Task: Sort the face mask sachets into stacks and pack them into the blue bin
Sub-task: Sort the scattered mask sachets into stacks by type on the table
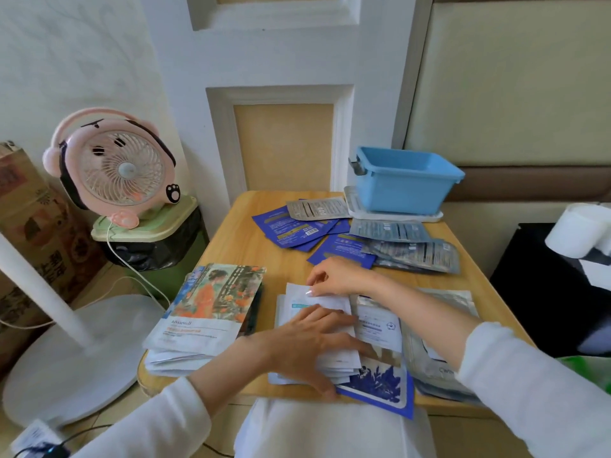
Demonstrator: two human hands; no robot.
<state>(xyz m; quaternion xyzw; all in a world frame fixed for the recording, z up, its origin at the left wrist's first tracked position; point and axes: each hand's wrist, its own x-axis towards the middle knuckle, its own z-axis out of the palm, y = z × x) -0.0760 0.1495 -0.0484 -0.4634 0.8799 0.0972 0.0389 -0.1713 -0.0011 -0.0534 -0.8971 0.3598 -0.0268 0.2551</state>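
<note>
At lower centre, the left hand (307, 345) lies flat, fingers spread, on a white sachet pile (317, 325); the right hand (334, 276) pinches its top sachet. The pile overhangs the worktop (251, 226) edge and may slide off. The blue bin (403, 180) sits empty, upper right.

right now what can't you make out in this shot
- Inside of the blue bin, head view: its front wall hides the floor, so any contents cannot be told.
- White sachet stack: the left hand and right hand cover most of it, so the count is unclear.
- Print on the dark blue sachets: too small.
- Silver sachets: the right sleeve hides part of them.
</note>
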